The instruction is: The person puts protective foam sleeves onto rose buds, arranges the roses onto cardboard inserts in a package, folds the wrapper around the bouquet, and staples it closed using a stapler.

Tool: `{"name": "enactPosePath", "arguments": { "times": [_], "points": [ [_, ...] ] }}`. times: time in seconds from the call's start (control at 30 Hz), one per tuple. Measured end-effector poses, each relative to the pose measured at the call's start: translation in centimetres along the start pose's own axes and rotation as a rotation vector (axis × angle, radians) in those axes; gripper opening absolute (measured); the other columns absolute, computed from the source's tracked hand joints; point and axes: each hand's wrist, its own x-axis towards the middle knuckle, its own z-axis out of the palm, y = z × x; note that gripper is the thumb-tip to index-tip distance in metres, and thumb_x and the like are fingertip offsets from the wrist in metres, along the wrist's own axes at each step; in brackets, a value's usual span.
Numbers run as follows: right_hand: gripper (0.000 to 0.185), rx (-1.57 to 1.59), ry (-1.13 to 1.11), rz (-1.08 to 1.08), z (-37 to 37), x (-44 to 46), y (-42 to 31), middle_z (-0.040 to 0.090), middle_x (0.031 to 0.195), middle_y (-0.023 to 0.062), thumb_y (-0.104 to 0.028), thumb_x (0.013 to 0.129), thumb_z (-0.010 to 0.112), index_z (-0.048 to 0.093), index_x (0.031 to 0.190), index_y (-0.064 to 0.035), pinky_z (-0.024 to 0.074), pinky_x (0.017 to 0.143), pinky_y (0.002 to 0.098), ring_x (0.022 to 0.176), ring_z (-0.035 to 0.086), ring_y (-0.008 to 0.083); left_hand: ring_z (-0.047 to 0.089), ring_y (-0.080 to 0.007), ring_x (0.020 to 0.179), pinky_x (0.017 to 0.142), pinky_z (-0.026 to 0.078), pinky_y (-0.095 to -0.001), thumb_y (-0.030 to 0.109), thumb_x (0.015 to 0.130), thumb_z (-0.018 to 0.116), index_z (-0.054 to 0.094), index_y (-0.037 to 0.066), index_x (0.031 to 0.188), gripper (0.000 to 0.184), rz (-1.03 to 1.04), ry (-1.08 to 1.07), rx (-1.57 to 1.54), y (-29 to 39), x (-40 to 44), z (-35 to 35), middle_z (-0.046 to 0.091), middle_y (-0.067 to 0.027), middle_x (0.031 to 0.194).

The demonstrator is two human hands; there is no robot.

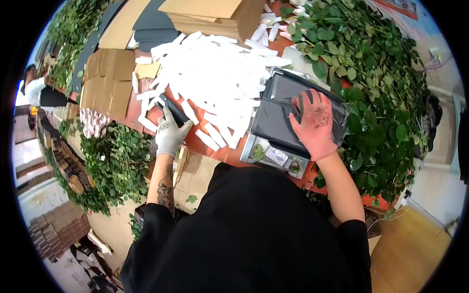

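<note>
My left hand (pixel 170 135), in a pale grey glove, is closed around a long black object (pixel 174 110) near the table's front edge. Its shape resembles a stapler, but its kind is not clear. White paper-like strips (pixel 205 73) lie in a large heap just beyond it. On the right, my right hand (pixel 316 122), in a pink glove, rests with fingers apart on a stack of glossy black sheets (pixel 278 102). Below that stack, a metal scale-like device (pixel 273 155) with a label shows at the table's edge.
Leafy rose stems (pixel 371 93) are piled along the right, and more greenery (pixel 117 161) with pale pink blooms (pixel 94 122) stands at the left. Stacked cardboard (pixel 210 22) and a folded brown carton (pixel 108 83) occupy the back. Another person (pixel 36 90) is at the far left.
</note>
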Motion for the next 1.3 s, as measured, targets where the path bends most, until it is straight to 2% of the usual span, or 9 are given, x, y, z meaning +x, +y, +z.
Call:
{"name": "enactPosePath", "arguments": {
  "times": [0.33, 0.4, 0.47, 0.6, 0.7, 0.77, 0.87, 0.97, 1.3],
  "points": [
    [0.057, 0.243, -0.086, -0.011, -0.2, -0.7, 0.5, 0.044, 0.127, 0.0200, -0.037, 0.071, 0.068, 0.053, 0.118, -0.0071, 0.0270, 0.103, 0.0479, 0.118, 0.037, 0.0377, 0.051, -0.0418, 0.111, 0.092, 0.045, -0.0433, 0.038, 0.065, 0.072, 0.013, 0.001, 0.144, 0.105, -0.200, 0.017, 0.024, 1.7, 2.5, -0.1, 0.040, -0.0316, 0.129],
    [0.058, 0.370, -0.079, -0.005, 0.1, -0.7, 0.7, 0.040, 0.130, 0.0227, -0.025, 0.068, 0.070, 0.051, 0.119, -0.0038, 0.0267, 0.105, 0.0484, 0.122, 0.035, 0.0404, 0.050, -0.0425, 0.114, 0.094, 0.044, -0.0436, 0.034, 0.061, 0.076, 0.011, 0.002, 0.144, 0.110, -0.193, 0.019, -0.087, 0.3, 3.3, 0.2, 0.038, -0.0316, 0.131],
    [0.057, 0.355, -0.088, -0.003, 0.1, -0.5, 0.6, 0.040, 0.130, 0.0226, -0.025, 0.068, 0.070, 0.051, 0.117, -0.0033, 0.0270, 0.104, 0.0484, 0.122, 0.035, 0.0402, 0.057, -0.0385, 0.104, 0.088, 0.047, -0.0417, 0.028, 0.058, 0.076, 0.026, -0.002, 0.138, 0.099, -0.119, 0.168, -0.058, -2.5, 4.6, 1.7, 0.049, -0.0291, 0.121],
    [0.047, 0.237, -0.032, -0.033, 0.6, -0.6, 0.5, 0.044, 0.127, 0.0185, -0.032, 0.071, 0.065, 0.053, 0.109, -0.0076, 0.0271, 0.101, 0.0463, 0.118, 0.037, 0.0348, 0.047, -0.0083, 0.056, 0.051, 0.038, -0.0232, 0.012, 0.068, 0.061, 0.055, -0.004, 0.103, 0.039, -0.054, -0.075, -0.875, -3.7, 3.5, -1.1, 0.054, -0.0006, 0.072],
    [0.051, 0.286, -0.152, 0.024, 0.1, -0.4, 0.4, 0.040, 0.130, 0.0202, -0.024, 0.070, 0.066, 0.052, 0.114, -0.0035, 0.0272, 0.104, 0.0469, 0.122, 0.035, 0.0379, 0.054, -0.0126, 0.069, 0.059, 0.045, -0.0253, 0.006, 0.063, 0.060, 0.050, -0.007, 0.118, 0.057, -0.045, -0.153, -0.873, -1.7, -0.2, -5.2, 0.058, -0.0076, 0.087],
    [0.050, 0.301, -0.148, 0.033, -0.2, -0.2, 0.3, 0.040, 0.130, 0.0202, -0.024, 0.070, 0.066, 0.052, 0.114, -0.0038, 0.0269, 0.104, 0.0468, 0.122, 0.034, 0.0376, 0.056, -0.0162, 0.083, 0.069, 0.048, -0.0264, 0.005, 0.059, 0.058, 0.045, -0.008, 0.126, 0.069, 0.220, -0.203, -1.085, 2.1, -4.1, -7.9, 0.055, -0.0142, 0.102],
    [0.047, 0.299, -0.128, 0.037, 0.2, -0.1, 0.2, 0.040, 0.130, 0.0198, -0.025, 0.071, 0.066, 0.053, 0.112, -0.0050, 0.0265, 0.103, 0.0471, 0.123, 0.034, 0.0372, 0.054, -0.0219, 0.101, 0.092, 0.042, -0.0317, 0.009, 0.058, 0.061, 0.043, -0.006, 0.127, 0.072, 0.570, -0.185, -0.541, 6.0, -6.9, -10.3, 0.054, -0.0124, 0.113],
    [0.047, 0.313, -0.105, 0.033, 0.4, -0.3, 0.4, 0.041, 0.130, 0.0198, -0.025, 0.071, 0.066, 0.054, 0.112, -0.0057, 0.0266, 0.103, 0.0471, 0.123, 0.034, 0.0367, 0.053, -0.0342, 0.097, 0.087, 0.044, -0.0367, 0.012, 0.058, 0.062, 0.044, -0.006, 0.123, 0.070, 0.749, -0.217, -0.324, 10.7, -8.6, -11.7, 0.051, -0.0207, 0.104],
    [0.044, 0.300, -0.126, 0.045, -0.3, 0.1, 0.2, 0.042, 0.129, 0.0189, -0.028, 0.072, 0.065, 0.054, 0.108, -0.0058, 0.0278, 0.101, 0.0473, 0.120, 0.036, 0.0365, 0.058, -0.0309, 0.091, 0.082, 0.046, -0.0359, 0.013, 0.059, 0.064, 0.049, -0.006, 0.122, 0.068, 0.661, -0.542, -0.486, 13.2, -6.1, -12.8, 0.054, -0.0197, 0.098]
  ]
}}
